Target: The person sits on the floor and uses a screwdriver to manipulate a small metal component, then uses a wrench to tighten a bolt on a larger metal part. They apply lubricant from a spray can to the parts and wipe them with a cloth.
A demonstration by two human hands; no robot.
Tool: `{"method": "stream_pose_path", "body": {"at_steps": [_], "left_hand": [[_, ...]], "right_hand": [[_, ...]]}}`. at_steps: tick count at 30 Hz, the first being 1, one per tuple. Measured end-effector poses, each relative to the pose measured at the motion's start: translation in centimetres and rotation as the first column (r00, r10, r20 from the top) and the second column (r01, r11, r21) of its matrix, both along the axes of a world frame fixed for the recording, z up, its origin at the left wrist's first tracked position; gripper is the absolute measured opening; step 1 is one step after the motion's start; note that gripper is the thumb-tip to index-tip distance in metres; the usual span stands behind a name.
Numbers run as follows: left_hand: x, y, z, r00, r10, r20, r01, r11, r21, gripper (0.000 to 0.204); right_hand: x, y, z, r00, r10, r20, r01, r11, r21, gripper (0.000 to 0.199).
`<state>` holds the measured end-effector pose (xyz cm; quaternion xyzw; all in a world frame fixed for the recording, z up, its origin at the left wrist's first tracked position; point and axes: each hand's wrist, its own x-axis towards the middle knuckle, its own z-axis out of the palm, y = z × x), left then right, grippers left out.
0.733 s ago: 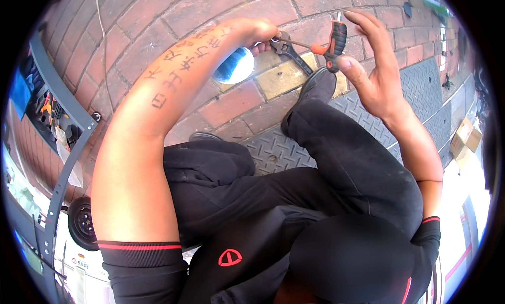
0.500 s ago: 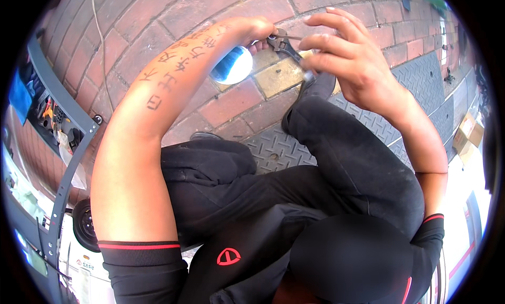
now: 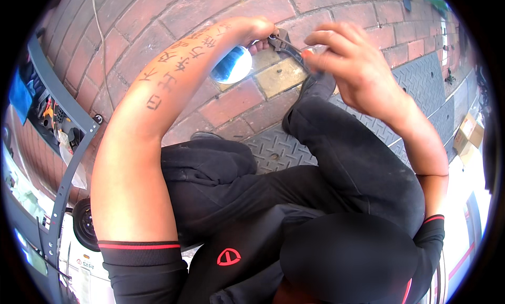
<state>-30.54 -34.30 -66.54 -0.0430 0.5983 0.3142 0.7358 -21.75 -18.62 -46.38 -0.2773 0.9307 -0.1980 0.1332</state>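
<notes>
bending both arms in over the brick paving [image 3: 226, 107], i have my left hand [image 3: 261, 38] at the head of a dark adjustable wrench [image 3: 289, 50] and my right hand [image 3: 350, 59] just beside its other end. my left fingers curl inward with the tips up against the wrench's head; the wrist hides the palm, so i cannot tell whether they truly grip it. my right fingers are bent too, gathered at a small orange piece [image 3: 305, 53], but they blur, and i cannot tell whether they are closed on it. a thin metal shaft [image 3: 294, 44] runs from my left fingertips toward that piece.

what matters most is the slant: from my right fingers the wrench lies to the left, its long axis coming from the head at my left fingertips back and rightward toward my right shoe [image 3: 317, 87]. the shaft points much the same way, a little flatter. the left hand is nearer the head, the right nearer the tail.

all this is near the paving's edge, where it meets the grey tread plates [image 3: 276, 151]; whether the wrench rests on the bricks or is held clear of them, i cannot tell. a round, mirror-bright thing [image 3: 232, 66] shows just beside my left forearm.
</notes>
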Motion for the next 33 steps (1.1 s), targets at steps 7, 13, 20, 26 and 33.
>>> {"method": "stream_pose_path", "body": {"at_steps": [7, 13, 20, 26, 33], "left_hand": [[0.3, -0.2, -0.5, 0.999, 0.026, -0.024, -0.026, 0.999, -0.031, 0.036], [0.0, 0.0, 0.2, 1.000, 0.010, 0.002, -0.010, 1.000, -0.008, 0.037], [0.2, -0.2, 0.3, 0.999, 0.005, -0.042, -0.005, 1.000, -0.004, 0.037], [0.2, 0.1, -0.2, 1.000, -0.001, -0.029, 0.001, 1.000, -0.002, 0.037], [0.2, 0.0, 0.2, 1.000, 0.020, -0.017, -0.020, 1.000, -0.016, 0.037]], "right_hand": [[0.7, 0.7, -0.7, 0.944, -0.331, -0.008, 0.317, 0.912, -0.259, 0.033], [1.1, 0.0, -0.1, 0.685, -0.475, 0.552, 0.569, 0.822, 0.000, 0.054], [-1.1, -0.1, -0.1, 0.991, -0.086, -0.098, 0.074, 0.990, -0.122, 0.031], [1.6, 0.3, -0.4, 0.728, -0.553, 0.406, 0.633, 0.769, -0.086, 0.040], [-1.1, 0.4, 0.1, 0.985, 0.128, -0.117, -0.127, 0.992, 0.016, 0.039]]}}
